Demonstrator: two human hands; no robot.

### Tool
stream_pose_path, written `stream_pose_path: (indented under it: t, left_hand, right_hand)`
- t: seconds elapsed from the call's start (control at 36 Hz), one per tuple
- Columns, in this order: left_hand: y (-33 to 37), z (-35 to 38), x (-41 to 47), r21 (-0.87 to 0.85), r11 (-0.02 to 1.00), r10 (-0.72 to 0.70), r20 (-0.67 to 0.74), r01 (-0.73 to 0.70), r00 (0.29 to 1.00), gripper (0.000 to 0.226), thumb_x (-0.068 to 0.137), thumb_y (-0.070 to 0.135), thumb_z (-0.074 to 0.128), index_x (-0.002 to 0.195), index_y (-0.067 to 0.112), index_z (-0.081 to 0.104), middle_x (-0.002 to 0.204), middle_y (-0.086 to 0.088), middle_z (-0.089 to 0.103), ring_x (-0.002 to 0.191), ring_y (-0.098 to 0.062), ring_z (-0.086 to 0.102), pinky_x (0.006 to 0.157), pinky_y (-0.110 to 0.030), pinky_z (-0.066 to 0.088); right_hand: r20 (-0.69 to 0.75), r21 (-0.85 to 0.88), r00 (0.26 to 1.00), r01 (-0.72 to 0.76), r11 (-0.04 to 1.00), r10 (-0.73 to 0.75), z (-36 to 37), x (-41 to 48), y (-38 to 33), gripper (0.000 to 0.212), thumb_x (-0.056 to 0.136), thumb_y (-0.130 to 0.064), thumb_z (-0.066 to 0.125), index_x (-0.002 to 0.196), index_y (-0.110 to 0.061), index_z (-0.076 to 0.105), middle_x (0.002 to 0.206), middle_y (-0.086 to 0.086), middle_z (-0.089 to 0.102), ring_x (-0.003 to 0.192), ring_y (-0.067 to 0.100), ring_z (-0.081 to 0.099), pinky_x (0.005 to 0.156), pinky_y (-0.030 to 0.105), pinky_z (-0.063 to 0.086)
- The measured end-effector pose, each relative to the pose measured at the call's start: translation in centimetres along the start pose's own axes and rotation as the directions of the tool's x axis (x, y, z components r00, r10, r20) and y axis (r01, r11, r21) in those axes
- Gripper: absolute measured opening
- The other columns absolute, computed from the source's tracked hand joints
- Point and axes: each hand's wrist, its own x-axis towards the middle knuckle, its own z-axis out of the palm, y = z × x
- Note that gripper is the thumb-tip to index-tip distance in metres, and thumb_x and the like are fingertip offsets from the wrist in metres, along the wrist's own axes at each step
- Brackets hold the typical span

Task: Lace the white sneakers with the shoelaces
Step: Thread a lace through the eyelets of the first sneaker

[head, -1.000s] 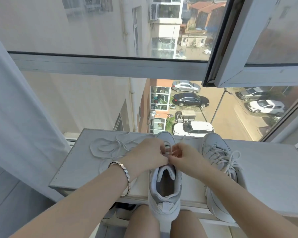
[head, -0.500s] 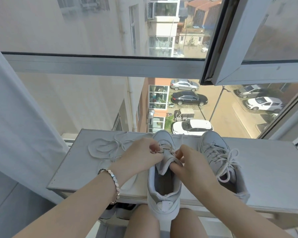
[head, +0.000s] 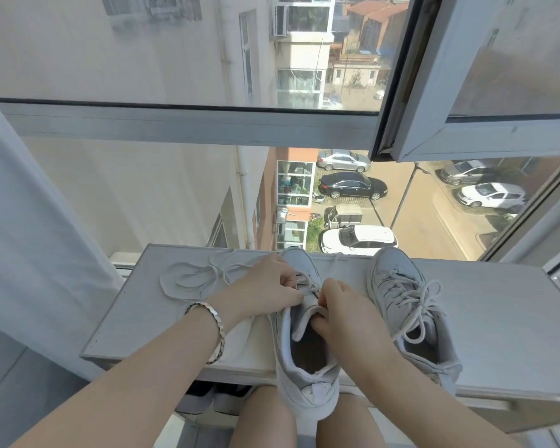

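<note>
L hand [head: 265, 286] is curled, pinching the lace [head: 308, 282] at the eyelets of shoe 1 [head: 304, 379]. R hand [head: 343, 305] sits just right of it, nearly touching, fingers curled on the tongue [head: 303, 322], thumb at its edge. Shoe 1 lies under & between both hands, toe pointing away from them, heel past the counter [head: 498, 318] edge above the knees. Shoe 2 [head: 398, 295], laced w/ loose ends, stands just right of R hand. A spare lace [head: 188, 279] lies looped left of L hand, beyond the bracelet [head: 219, 324].

Two sneakers [head: 307, 392] [head: 398, 302], one loose shoelace [head: 188, 281]
</note>
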Motion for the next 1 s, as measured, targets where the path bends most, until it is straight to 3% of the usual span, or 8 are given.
stream_pose_path:
  t: [0.19,0.33,0.42,0.5,0.58,0.69,0.86,1.0]
  left_hand:
    - [-0.3,1.1,-0.8,-0.166,0.982,0.018,-0.402,-0.092,0.916,0.024,0.09,0.02,0.056,0.069,0.008,0.054,0.068,-0.007,0.061,0.07,-0.021,0.06,0.069,-0.032,0.047]
    - [1.9,-0.4,-0.9,-0.776,0.619,-0.22,-0.32,-0.122,0.921,0.012,0.093,0.002,0.05,0.089,0.013,0.053,0.051,0.003,0.057,0.053,-0.012,0.059,0.07,-0.028,0.053]
    - [2.1,-1.3,-1.3,-0.271,0.947,0.068,-0.35,-0.171,0.934,0.016,0.086,0.016,0.063,0.088,0.022,0.049,0.056,0.006,0.046,0.058,-0.01,0.048,0.061,-0.02,0.042]
    - [2.1,-1.4,-1.4,0.243,0.956,0.233,-0.295,-0.163,0.927,0.027,0.079,0.036,0.07,0.075,0.023,0.047,0.057,0.01,0.04,0.055,-0.008,0.038,0.052,-0.022,0.03]
    - [2.3,-1.8,-1.4,-0.193,0.971,0.059,-0.378,-0.141,0.924,0.043,0.085,0.038,0.063,0.055,0.015,0.042,0.044,0.012,0.032,0.043,-0.005,0.031,0.048,-0.018,0.027]
    - [1.8,-3.0,-0.7,-0.842,0.528,-0.364,-0.108,0.11,0.925,0.044,0.096,0.025,0.037,0.056,0.009,0.045,0.037,0.001,0.032,0.031,-0.011,0.025,0.037,-0.014,0.019]
    - [-1.4,-3.2,-2.0,0.167,0.976,-0.063,-0.398,0.139,0.915,0.04,0.089,0.029,0.053,0.053,0.018,0.039,0.05,0.002,0.04,0.049,-0.015,0.038,0.048,-0.025,0.026]
    - [-2.9,-5.3,-1.1,-0.815,0.529,-0.576,-0.14,0.236,0.805,0.042,0.094,0.031,0.038,0.058,0.009,0.044,0.035,0.003,0.028,0.027,-0.01,0.02,0.035,-0.011,0.015]
  right_hand:
    - [-0.112,-0.108,0.992,0.045,0.993,-0.057,0.7,0.3,-1.1,0.048,0.068,-0.01,0.074,0.079,-0.015,0.027,0.065,-0.005,0.012,0.046,0.008,0.007,0.043,0.022,0.003]
    - [-0.038,-0.168,0.999,-0.039,0.985,0.033,0.7,0.4,-0.3,0.021,0.091,-0.016,0.046,0.088,-0.017,0.026,0.071,-0.005,0.015,0.052,0.01,0.02,0.044,0.025,0.015]
    - [-0.027,-0.169,0.998,-0.063,0.984,0.059,0.1,0.3,-0.4,0.021,0.092,-0.017,0.044,0.088,-0.019,0.024,0.077,-0.004,0.021,0.053,0.01,0.019,0.045,0.025,0.016]
    - [0.003,-0.153,0.996,-0.085,0.985,0.087,-0.3,0.5,-0.7,0.033,0.092,-0.016,0.044,0.072,-0.023,0.018,0.07,-0.007,0.015,0.053,0.009,0.02,0.045,0.025,0.016]
    - [-0.003,-0.141,0.995,-0.103,0.985,0.103,-0.6,0.6,-0.5,0.033,0.092,-0.015,0.044,0.071,-0.022,0.019,0.07,-0.008,0.018,0.053,0.01,0.021,0.046,0.025,0.015]
    - [-0.029,-0.12,0.99,-0.143,0.982,0.14,-0.6,0.4,0.2,0.035,0.09,-0.013,0.043,0.068,-0.022,0.017,0.069,-0.006,0.025,0.054,0.014,0.027,0.046,0.025,0.017]
    - [-0.052,-0.097,0.986,-0.164,0.982,0.16,-0.8,0.2,0.4,0.013,0.092,-0.017,0.042,0.086,-0.017,0.03,0.069,-0.006,0.03,0.059,0.016,0.032,0.046,0.024,0.017]
    - [-0.064,-0.109,0.985,-0.169,0.98,0.163,-0.9,0.3,0.4,0.012,0.092,-0.014,0.04,0.086,-0.017,0.03,0.069,-0.005,0.031,0.06,0.017,0.034,0.046,0.023,0.017]
